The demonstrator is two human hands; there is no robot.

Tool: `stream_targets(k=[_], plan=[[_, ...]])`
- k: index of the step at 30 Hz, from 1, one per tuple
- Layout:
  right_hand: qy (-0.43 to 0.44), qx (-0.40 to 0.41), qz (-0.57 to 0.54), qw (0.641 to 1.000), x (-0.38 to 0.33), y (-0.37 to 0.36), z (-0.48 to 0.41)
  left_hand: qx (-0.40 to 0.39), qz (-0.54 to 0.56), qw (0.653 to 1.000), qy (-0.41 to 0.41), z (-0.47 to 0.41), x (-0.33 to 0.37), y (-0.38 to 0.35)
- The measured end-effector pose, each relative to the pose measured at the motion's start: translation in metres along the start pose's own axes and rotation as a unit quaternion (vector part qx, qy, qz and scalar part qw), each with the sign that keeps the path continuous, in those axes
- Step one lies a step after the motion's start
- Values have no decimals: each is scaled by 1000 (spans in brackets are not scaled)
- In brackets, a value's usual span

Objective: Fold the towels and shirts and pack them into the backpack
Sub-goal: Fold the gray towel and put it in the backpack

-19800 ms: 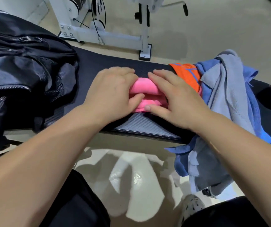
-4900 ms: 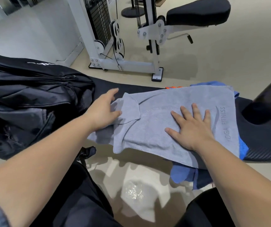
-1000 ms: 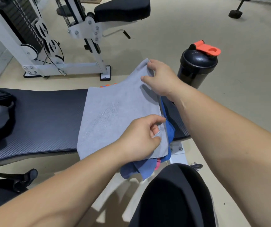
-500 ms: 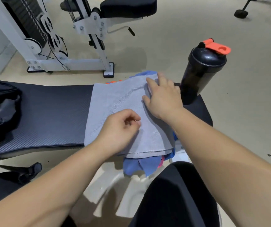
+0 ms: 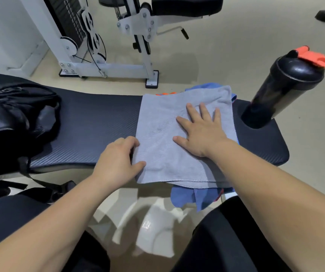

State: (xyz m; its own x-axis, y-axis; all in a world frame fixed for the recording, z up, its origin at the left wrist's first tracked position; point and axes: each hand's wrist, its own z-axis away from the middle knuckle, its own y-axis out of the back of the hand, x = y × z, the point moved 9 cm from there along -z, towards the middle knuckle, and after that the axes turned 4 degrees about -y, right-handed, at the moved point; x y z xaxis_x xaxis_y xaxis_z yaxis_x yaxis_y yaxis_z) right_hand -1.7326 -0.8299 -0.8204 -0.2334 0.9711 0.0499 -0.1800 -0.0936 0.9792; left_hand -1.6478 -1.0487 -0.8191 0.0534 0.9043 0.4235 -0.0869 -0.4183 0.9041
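A grey towel [image 5: 165, 134], folded into a rough square, lies on the black padded bench [image 5: 99, 122]. My right hand [image 5: 201, 132] presses flat on its right half, fingers straight and spread. At the towel's near left edge, my left hand [image 5: 118, 161] grips the cloth, thumb on top and fingers curled under the edge. Beneath the towel lies a blue garment [image 5: 193, 197], hanging over the bench's front edge, with a bit of orange cloth [image 5: 165, 93] showing at the back. The black backpack [image 5: 10, 114] sits on the bench's left end.
A black shaker bottle [image 5: 283, 89] with an orange flip cap stands on the bench's right end, close to the towel. A white weight machine [image 5: 102, 46] stands on the floor behind the bench. My legs in black are below the bench's front edge.
My right hand slid from the towel's far edge to its middle and now lies flat. My left hand moved left to the towel's near left edge and took hold of it.
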Motion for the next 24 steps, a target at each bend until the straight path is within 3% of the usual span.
stream_targets(k=[4, 9, 15, 20, 24], plan=[[25, 73, -13, 997, -49, 35, -10, -2, 38, 998, -52, 4, 6, -8], [77, -53, -68, 993, -116, 23, -38, -26, -7, 996, -87, 0, 9, -14], [-9, -87, -55, 995, -131, 13, -64, -25, 10, 995, -92, -4, 8, -13], [-42, -54, -82, 994, -132, 15, -64, -1, 173, 984, -41, -8, -9, -4], [-46, -17, -147, 988, -142, 34, -64, -35, 317, 947, 41, -6, -30, 1]])
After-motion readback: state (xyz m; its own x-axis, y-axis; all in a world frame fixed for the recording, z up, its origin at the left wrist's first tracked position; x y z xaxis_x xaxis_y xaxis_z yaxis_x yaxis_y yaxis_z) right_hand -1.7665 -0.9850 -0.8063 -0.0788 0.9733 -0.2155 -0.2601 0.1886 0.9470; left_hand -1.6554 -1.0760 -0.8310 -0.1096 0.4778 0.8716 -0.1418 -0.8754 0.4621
